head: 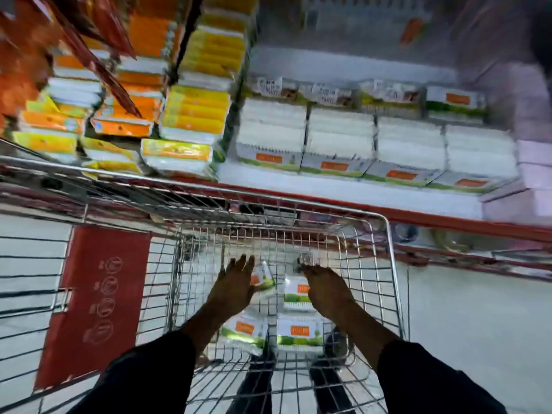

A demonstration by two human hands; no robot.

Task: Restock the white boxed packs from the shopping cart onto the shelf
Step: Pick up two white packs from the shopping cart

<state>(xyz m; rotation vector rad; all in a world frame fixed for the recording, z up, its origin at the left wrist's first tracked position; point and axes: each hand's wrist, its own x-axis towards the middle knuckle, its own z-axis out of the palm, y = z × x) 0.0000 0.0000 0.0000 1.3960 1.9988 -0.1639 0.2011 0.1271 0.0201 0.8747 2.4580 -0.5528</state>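
I'm at the pick-up step: both hands are down in the shopping cart (385,234). My left hand (236,288), fingers spread, touches a tilted white pack (264,277); my right hand (324,289) lies open on another (295,294). Neither grip has closed. Four packs remain in the cart, and four stacks on the shelf (343,192). Next I'd close, then lift.
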